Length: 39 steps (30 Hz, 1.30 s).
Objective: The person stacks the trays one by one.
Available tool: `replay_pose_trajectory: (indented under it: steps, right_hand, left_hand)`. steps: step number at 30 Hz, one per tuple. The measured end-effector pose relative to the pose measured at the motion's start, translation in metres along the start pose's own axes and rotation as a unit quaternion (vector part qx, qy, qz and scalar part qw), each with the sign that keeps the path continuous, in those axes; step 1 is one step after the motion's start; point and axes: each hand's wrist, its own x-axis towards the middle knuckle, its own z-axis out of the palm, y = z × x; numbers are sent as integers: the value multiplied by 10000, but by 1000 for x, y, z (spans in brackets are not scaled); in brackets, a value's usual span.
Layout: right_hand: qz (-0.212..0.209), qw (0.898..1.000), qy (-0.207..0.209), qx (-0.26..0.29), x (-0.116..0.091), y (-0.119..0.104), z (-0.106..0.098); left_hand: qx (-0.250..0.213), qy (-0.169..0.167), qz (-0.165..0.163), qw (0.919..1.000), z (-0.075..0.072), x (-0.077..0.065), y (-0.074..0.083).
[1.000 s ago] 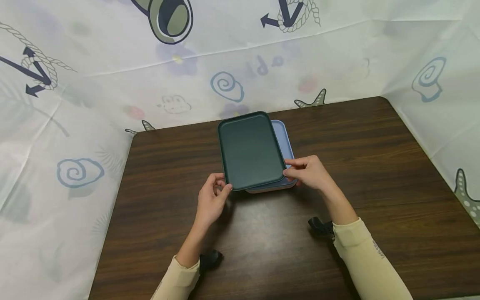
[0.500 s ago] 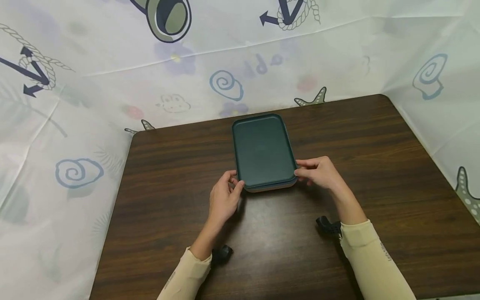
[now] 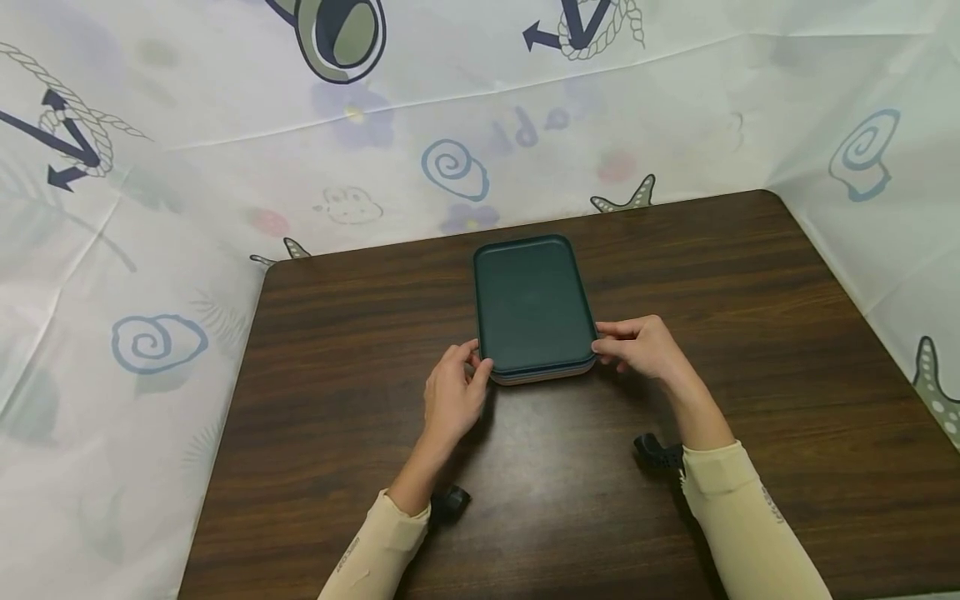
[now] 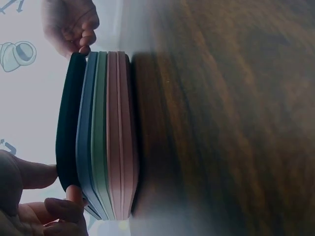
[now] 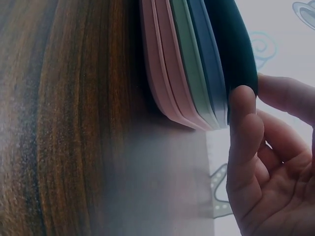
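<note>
A dark green rectangular tray (image 3: 535, 304) lies over a stack of like-shaped trays, nearly lined up with them. Its left near corner is pinched between the thumb and fingers of my left hand (image 3: 453, 398). My right hand (image 3: 643, 346) pinches the right near corner the same way. Beneath it, the left wrist view shows a blue tray (image 4: 84, 132), a light green tray (image 4: 99, 140) and two pink trays (image 4: 120, 142). A narrow dark gap shows between the dark green and blue trays at one end; whether they touch elsewhere I cannot tell.
The stack stands on a dark wood-grain table (image 3: 360, 333), towards its far edge. A white printed cloth (image 3: 225, 108) hangs behind and beside the table. A black wrist mount (image 3: 450, 504) sticks out under the left sleeve, and another black mount (image 3: 657, 452) under the right.
Both hands have moved right with the dark green tray, bringing it over the stack; the blue tray that showed at its right side is now covered from above. In the last half second it shifted slightly nearer.
</note>
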Motion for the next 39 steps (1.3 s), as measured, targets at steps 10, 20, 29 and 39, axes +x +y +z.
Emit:
replay_pose_trajectory:
  steps: [10,20,29,39]
  right_hand:
    - [113,9999,-9,-103,1,5,1]
    - [91,9997,-16,-242,1,8,4]
    - [24,9998,97,-197,0,11,6]
    - [-52,9996,-46,-261,0,11,5]
  left_hand:
    - [60,-25,-49,10000,1,-3,0]
    - [236,-203,-165,9994,0,-8,-1]
    - [221,-464,-158,9986,-1,-9,-4]
    - [220,-1084,-91,9938,-10,-1,-9]
